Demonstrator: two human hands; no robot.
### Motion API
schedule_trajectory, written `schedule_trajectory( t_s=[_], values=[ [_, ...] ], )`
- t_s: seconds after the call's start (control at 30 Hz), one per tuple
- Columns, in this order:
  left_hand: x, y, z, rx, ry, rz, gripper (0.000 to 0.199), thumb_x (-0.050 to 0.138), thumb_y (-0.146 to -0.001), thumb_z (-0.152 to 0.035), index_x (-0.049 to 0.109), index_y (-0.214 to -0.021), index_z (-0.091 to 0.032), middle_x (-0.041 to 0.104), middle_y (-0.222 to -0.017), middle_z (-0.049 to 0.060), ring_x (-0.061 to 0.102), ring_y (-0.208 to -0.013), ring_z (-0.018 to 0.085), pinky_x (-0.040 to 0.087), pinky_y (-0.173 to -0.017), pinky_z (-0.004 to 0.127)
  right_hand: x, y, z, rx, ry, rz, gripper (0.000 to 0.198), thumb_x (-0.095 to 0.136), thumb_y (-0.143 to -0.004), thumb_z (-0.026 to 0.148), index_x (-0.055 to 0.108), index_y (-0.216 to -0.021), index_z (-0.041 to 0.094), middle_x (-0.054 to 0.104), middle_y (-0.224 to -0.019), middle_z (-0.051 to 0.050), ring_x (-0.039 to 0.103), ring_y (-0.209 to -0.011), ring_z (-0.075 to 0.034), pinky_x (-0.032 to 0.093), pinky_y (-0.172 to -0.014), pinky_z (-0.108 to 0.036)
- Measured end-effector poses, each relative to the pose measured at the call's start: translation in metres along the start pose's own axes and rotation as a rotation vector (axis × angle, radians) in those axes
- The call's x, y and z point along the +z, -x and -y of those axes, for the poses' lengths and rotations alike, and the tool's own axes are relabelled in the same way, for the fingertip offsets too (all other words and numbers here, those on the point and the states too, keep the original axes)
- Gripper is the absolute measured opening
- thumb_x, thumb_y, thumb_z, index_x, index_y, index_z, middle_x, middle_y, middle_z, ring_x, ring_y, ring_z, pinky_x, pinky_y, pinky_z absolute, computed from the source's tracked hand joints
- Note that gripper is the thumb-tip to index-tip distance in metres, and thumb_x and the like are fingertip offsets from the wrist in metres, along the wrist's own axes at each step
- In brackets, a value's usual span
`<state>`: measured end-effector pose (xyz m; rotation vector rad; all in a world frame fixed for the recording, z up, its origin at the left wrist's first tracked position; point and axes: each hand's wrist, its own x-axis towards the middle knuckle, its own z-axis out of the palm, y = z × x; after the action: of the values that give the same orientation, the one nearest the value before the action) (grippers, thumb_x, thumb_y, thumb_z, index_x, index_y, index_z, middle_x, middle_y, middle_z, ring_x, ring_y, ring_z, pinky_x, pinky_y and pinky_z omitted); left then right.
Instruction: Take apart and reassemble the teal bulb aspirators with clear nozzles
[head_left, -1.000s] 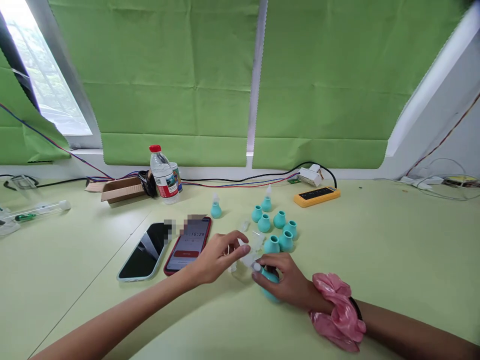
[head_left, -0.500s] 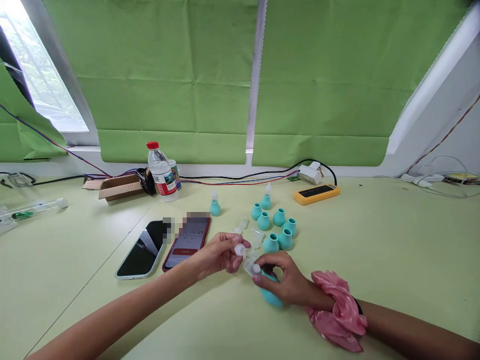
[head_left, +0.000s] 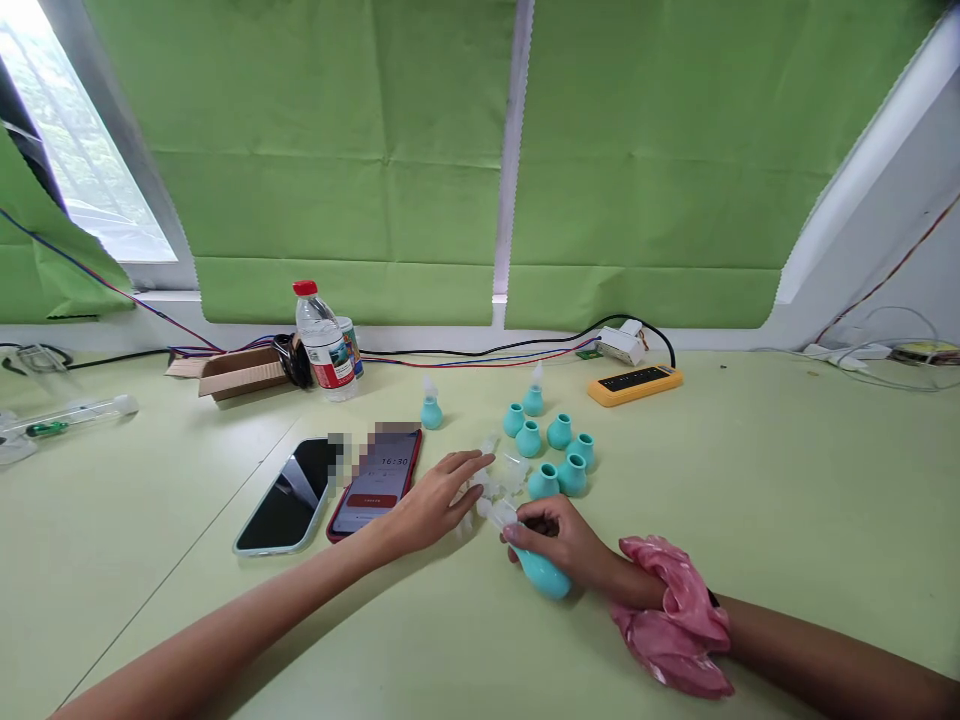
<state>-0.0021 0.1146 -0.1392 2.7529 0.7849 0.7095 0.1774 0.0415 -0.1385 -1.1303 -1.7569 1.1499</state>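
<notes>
My right hand [head_left: 570,545] is closed around the neck of a teal squeeze bulb [head_left: 546,576], which lies tilted toward the upper left. A clear plastic nozzle [head_left: 499,514] sticks out of the bulb's neck, with a whitish piece at its far end. Just left of it, my left hand [head_left: 439,503] reaches over a small pile of clear plastic parts [head_left: 515,470], fingers stretched out; its fingertips touch or hover over them, I cannot tell which. Beyond the parts stand several open-necked teal bulbs [head_left: 559,431].
Two bulbs with clear tips stand farther back, one a lone bulb [head_left: 431,413]. Left of my left hand lie a black-screened phone [head_left: 289,500] and a red-cased phone [head_left: 371,500]. A water bottle [head_left: 326,350], a cardboard box [head_left: 244,374] and a yellow meter-like device [head_left: 636,385] sit toward the wall.
My left hand has let go of the small whitish piece and spread its fingers over the clear parts. A whitish piece now sits at the nozzle's end. My right hand keeps its bulb.
</notes>
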Motion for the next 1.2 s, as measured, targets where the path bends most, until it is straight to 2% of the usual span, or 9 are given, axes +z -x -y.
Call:
schedule_trajectory(
  t_s=[0.1,0.2,0.33,0.43,0.6,0.77,0.87,1.07,1.2],
  values=[
    [-0.006,0.0,-0.008,0.015,0.08,-0.065,0.032,0.036,-0.082,-0.019,0.041,-0.114,-0.018,0.046,-0.114,0.008,0.042,-0.105,0.016,0.037,-0.089,0.031,-0.003,-0.001,0.001,0.04,-0.127,0.0,0.029,0.051,-0.073,0.035,0.058,-0.059,0.011,0.058,-0.056,-0.003,0.05,-0.053,-0.011,0.039,-0.052,-0.022],
    [-0.013,-0.001,-0.021,0.105,0.153,-0.115,0.03,0.042,-0.078,-0.019,0.046,-0.108,-0.016,0.051,-0.102,0.008,0.047,-0.096,0.015,0.041,-0.083,0.03,-0.003,-0.001,0.001,0.104,-0.211,0.012,0.028,0.052,-0.071,0.035,0.057,-0.057,0.011,0.058,-0.054,-0.003,0.051,-0.051,-0.011,0.04,-0.051,-0.022],
    [-0.021,-0.001,-0.037,0.18,0.128,-0.048,0.03,0.044,-0.078,-0.02,0.049,-0.108,-0.017,0.052,-0.1,0.01,0.047,-0.094,0.018,0.042,-0.08,0.033,-0.001,-0.003,-0.002,0.152,-0.238,0.035,0.028,0.054,-0.069,0.037,0.056,-0.058,0.012,0.059,-0.055,-0.003,0.05,-0.049,-0.01,0.038,-0.049,-0.022],
    [-0.024,-0.001,-0.04,0.19,0.086,0.003,0.025,0.04,-0.081,-0.019,0.054,-0.102,-0.018,0.053,-0.098,0.01,0.046,-0.093,0.017,0.042,-0.078,0.033,0.001,-0.004,-0.003,0.145,-0.175,0.019,0.028,0.054,-0.069,0.037,0.055,-0.057,0.012,0.057,-0.053,-0.001,0.048,-0.049,-0.01,0.036,-0.047,-0.021],
    [-0.024,-0.002,-0.035,0.228,0.019,-0.024,0.023,0.042,-0.081,-0.022,0.057,-0.097,-0.017,0.055,-0.096,0.009,0.043,-0.094,0.019,0.043,-0.077,0.033,0.002,-0.003,-0.002,0.098,-0.009,-0.063,0.027,0.053,-0.07,0.036,0.055,-0.056,0.012,0.047,-0.05,0.002,0.041,-0.049,-0.008,0.03,-0.044,-0.02],
    [-0.024,-0.002,-0.037,0.298,-0.105,-0.051,0.021,0.043,-0.081,-0.022,0.056,-0.097,-0.016,0.056,-0.091,0.009,0.045,-0.087,0.019,0.043,-0.073,0.034,0.002,-0.001,0.002,0.045,0.102,-0.045,0.025,0.05,-0.073,0.03,0.052,-0.055,0.013,0.037,-0.049,0.004,0.033,-0.049,-0.007,0.024,-0.043,-0.02],
    [-0.023,-0.001,-0.041,0.328,-0.191,-0.075,0.017,0.041,-0.081,-0.018,0.057,-0.088,-0.014,0.057,-0.084,0.009,0.045,-0.083,0.018,0.043,-0.069,0.033,0.002,-0.001,0.005,0.036,0.152,-0.029,0.022,0.049,-0.072,0.024,0.047,-0.053,0.014,0.031,-0.05,0.004,0.028,-0.049,-0.007,0.02,-0.043,-0.02],
    [-0.019,0.001,-0.041,0.368,-0.3,-0.117,0.015,0.041,-0.081,-0.015,0.055,-0.078,-0.012,0.055,-0.077,0.008,0.045,-0.078,0.017,0.043,-0.063,0.03,0.004,0.002,0.006,0.045,0.222,-0.099,0.01,0.048,-0.071,0.019,0.049,-0.061,0.015,0.035,-0.055,0.004,0.032,-0.053,-0.008,0.024,-0.045,-0.019],
    [-0.018,0.004,-0.04,0.436,-0.403,-0.098,0.014,0.04,-0.08,-0.009,0.054,-0.079,-0.009,0.053,-0.077,0.009,0.043,-0.078,0.018,0.042,-0.063,0.032,0.007,0.004,0.009,0.017,0.308,-0.119,0.011,0.045,-0.073,0.021,0.049,-0.063,0.016,0.036,-0.054,0.004,0.032,-0.052,-0.008,0.025,-0.046,-0.02]
  ],
)
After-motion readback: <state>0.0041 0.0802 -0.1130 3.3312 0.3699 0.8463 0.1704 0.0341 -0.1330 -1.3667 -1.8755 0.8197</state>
